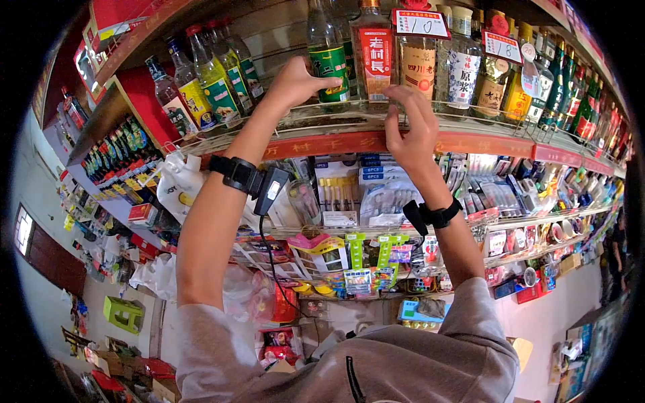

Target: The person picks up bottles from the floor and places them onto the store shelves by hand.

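Observation:
My left hand (295, 84) is at a clear glass bottle (329, 60) with a green and yellow label on the upper shelf. Its thumb lies across the label, and the other fingers are at the bottle's left side, partly hidden. My right hand (413, 124) is raised at the shelf edge with curved fingers and the thumb apart, holding nothing. Its fingertips are close to the base of a bottle with a red label (376, 57); whether they touch it I cannot tell. Beside that stands a bottle with a tan label (417, 70), behind a price card (421, 24).
A thin wire rail (490, 111) runs along the front of the upper shelf. Several bottles (218, 80) stand to the left, and more (531, 77) to the right. Packaged goods (390, 195) fill the lower shelves. A cable (270, 262) hangs from my left wrist device.

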Demonstrator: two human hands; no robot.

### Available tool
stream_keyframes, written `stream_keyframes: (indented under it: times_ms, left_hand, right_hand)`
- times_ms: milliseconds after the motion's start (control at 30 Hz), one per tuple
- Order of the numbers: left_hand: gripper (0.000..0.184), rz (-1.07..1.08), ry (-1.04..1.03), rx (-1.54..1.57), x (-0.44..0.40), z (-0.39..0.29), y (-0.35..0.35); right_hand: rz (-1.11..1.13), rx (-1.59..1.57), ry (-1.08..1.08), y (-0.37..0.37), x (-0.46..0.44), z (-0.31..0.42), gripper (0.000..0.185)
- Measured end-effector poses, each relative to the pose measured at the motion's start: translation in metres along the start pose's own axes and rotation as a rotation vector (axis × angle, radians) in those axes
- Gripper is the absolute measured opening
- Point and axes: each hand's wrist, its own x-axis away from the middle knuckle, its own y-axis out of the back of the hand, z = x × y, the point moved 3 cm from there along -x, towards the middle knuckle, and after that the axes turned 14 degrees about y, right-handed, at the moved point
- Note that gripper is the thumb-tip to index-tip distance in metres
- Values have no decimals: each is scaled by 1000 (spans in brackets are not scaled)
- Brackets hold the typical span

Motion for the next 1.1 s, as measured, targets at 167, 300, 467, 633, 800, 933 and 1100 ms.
stream_keyframes:
  times_ms: [167,300,467,633,800,933,1100]
  left_hand:
    - [40,12,-97,61,-14,10,-6]
    - [39,15,-105,70,-15,6,-13]
    - [38,40,-116,122,-8,2,-16]
    - [65,-129,-126,-193,-8,9,-10]
    - [35,-437,-331,233,103,26,13]
    - [20,-515,-222,340,217,102,-1]
    - [28,-280,481,326,390,264,-34]
  right_hand:
    - [35,6,8,-3,2,2,28]
    - [44,4,20,-4,3,1,29]
    - [60,32,31,-5,7,1,28]
    - [79,32,49,-6,7,-1,27]
    - [2,80,288,-3,18,33,31]
    - [234,-623,57,-35,72,170,26]
    - [935,-1003,-159,-70,195,370,19]
